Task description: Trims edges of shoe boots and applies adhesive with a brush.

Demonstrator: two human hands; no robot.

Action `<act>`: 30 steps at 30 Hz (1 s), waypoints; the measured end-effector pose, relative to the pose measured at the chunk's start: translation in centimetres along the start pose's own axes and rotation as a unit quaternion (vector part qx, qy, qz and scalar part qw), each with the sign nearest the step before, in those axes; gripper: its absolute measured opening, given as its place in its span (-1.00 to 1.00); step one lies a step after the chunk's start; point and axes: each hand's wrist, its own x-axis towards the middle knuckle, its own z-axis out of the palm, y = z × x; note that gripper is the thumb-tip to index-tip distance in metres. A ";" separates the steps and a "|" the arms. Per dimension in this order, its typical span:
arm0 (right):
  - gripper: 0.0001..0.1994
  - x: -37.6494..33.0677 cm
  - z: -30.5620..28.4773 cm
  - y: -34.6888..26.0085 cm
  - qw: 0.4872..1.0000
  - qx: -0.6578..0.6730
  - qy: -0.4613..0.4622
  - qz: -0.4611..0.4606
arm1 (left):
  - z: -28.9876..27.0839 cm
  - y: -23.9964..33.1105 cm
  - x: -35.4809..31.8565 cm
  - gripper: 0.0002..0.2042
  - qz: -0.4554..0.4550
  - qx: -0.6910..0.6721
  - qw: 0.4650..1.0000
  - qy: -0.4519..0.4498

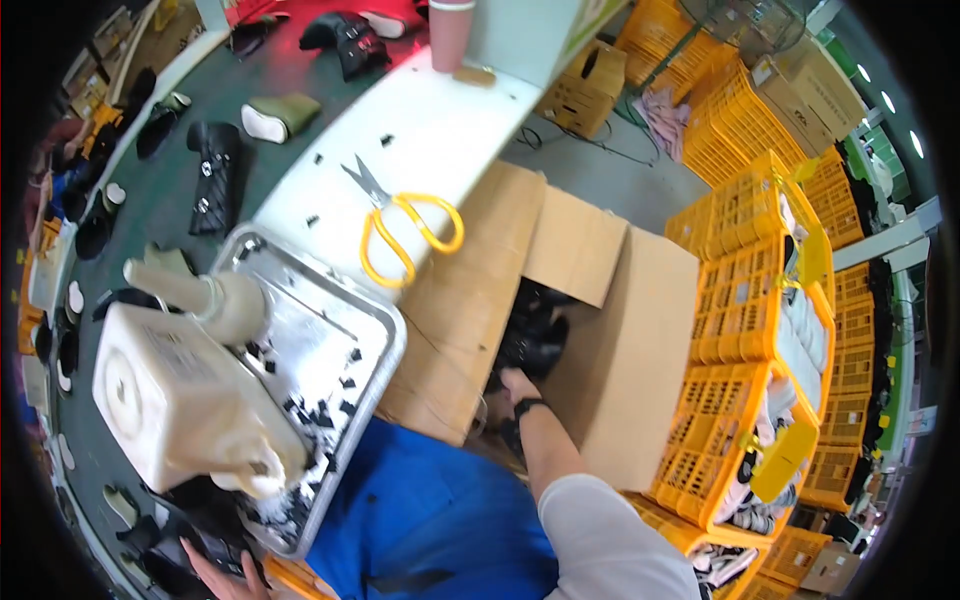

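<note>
My right hand (517,384), with a black band at the wrist, reaches down into an open cardboard box (640,340). Black boots (535,335) lie inside, and the hand is against them. Its fingers are mostly hidden, so its grip does not show. At the lower left my left hand (222,578) has its fingers stretched out and apart. It touches a dark boot (205,520) beside the metal tray (385,345). On that tray a cream plastic container (160,390) stands among small black scraps. Scissors (400,225) with yellow handles rest on the white ledge.
A green conveyor belt (270,75) on the left carries several boots, among them an olive one (282,117). A pink cup (450,35) stands at the ledge's far end. Stacked yellow crates (735,315) line the right side. A fan (745,20) stands at the back.
</note>
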 end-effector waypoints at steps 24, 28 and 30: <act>-0.74 -33.7 -13.7 -7.6 0.812 0.183 0.090 -0.548 | 1.2 21.0 -1.4 -0.60 0.424 -0.489 0.655 -0.390; -0.74 -38.5 -10.4 -2.4 0.669 0.042 0.162 -0.725 | 2.2 26.3 -2.5 -0.13 0.122 -0.604 0.435 -0.657; -0.65 -38.8 -10.0 0.1 0.551 -0.106 0.135 -0.817 | 0.9 28.7 -3.0 -0.29 0.032 -0.669 0.339 -0.661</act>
